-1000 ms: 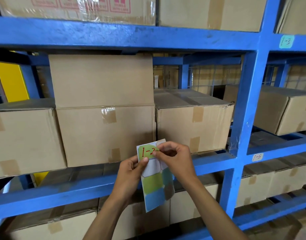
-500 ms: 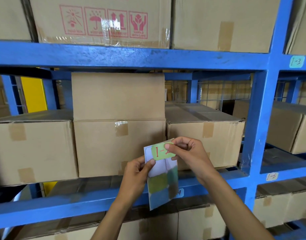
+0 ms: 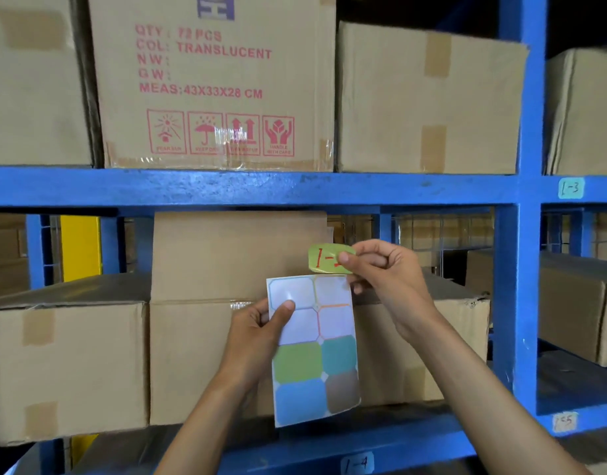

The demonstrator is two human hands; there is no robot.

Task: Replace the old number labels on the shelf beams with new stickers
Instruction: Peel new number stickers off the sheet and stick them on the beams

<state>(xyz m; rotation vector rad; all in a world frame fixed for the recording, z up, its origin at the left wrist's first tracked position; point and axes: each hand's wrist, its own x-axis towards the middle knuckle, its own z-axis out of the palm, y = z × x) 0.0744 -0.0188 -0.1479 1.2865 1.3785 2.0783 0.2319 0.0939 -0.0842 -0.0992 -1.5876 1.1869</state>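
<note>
The green sticker, marked in red with "1-" and a digit hidden under the thumb, is free of its backing and is pinched at its right end by the right hand, thumb in front and fingers curled behind. It lies with its long axis roughly level, its free end pointing left, just above the top edge of the sticker sheet. The left hand grips that sheet at its upper left, thumb pressed on a bare peeled cell, fingers behind; the sheet hangs upright, with its four upper cells empty and green, teal, blue and brown stickers left at the bottom. The move to come likely turns on one relation: the upper shelf beam runs level straight above both hands, its long axis parallel to the sticker's, and the right hand, which carries the sticker, is the nearer of the two. The stretch of beam directly above the hands shows no label. Further right of the right hand, past the blue upright, a pale "1-3" label sits on the same beam. Below the hands, the lower beam carries a "1-4" label. Cardboard boxes fill the shelves behind.
</note>
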